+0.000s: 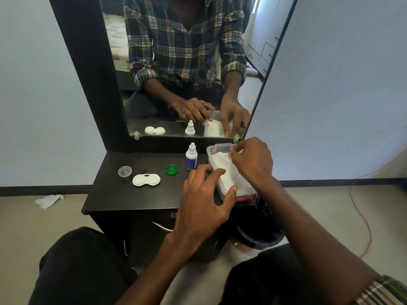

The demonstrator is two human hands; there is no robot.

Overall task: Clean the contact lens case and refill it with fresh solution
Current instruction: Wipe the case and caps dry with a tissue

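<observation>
Now both hands work at the clear tissue box [211, 150] on the tabletop [114, 194]: the left hand [204, 194] grips its near edge, the right hand [251, 161] pinches a tissue [229, 172] inside. Left of the box stand the solution bottle [191, 157], green cap [171, 169], white lens case [146, 180] and clear cap [124, 171].

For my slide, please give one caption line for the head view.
Left hand holds the tissue box; right hand pinches a tissue, lens case nearby.
</observation>
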